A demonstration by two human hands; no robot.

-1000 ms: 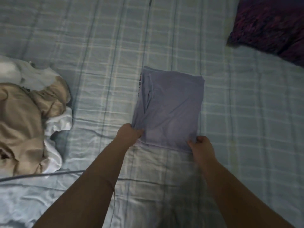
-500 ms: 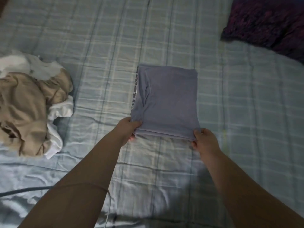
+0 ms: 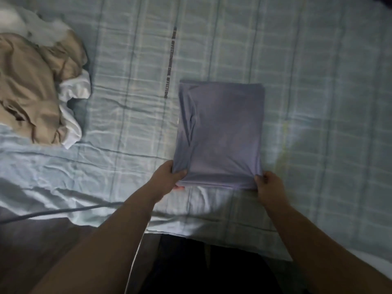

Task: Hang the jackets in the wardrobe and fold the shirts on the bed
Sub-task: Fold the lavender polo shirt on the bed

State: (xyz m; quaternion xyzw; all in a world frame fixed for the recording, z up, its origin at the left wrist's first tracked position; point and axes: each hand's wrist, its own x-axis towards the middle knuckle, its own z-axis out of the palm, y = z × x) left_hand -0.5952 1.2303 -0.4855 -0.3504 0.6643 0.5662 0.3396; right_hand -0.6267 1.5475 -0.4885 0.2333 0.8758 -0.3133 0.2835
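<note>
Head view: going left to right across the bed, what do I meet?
Heap of tan and white clothes → left hand, gripping the near left corner → folded purple shirt → right hand, pinching the near right corner.

A lavender-grey shirt [image 3: 220,132], folded into a neat rectangle, lies flat on the pale checked bed [image 3: 318,81]. Crumpled tan and white garments [image 3: 31,85] are heaped at its ten o'clock.
</note>
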